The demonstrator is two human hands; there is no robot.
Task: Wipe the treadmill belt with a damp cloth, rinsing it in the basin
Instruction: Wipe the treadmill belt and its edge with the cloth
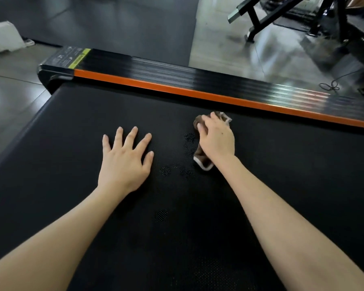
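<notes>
The right hand point(218, 139) pressed down on a bunched brown cloth point(202, 163) with a pale edge, its fingers curled over it in a grip. The cloth lay on the black treadmill belt point(88, 114). Just left of the cloth, small damp patches point(165, 170) marked the belt. Further left of the cloth, the left hand point(124, 162) rested flat on the belt, fingers straight and spread, holding nothing. Beyond the cloth ran an orange strip point(177, 90) and the ribbed black side rail point(156, 67), with a yellow-green label point(79, 58) at the rail's far-left end. Well beyond the cloth, a black equipment frame point(254, 19) stood on the grey floor point(229, 49).
</notes>
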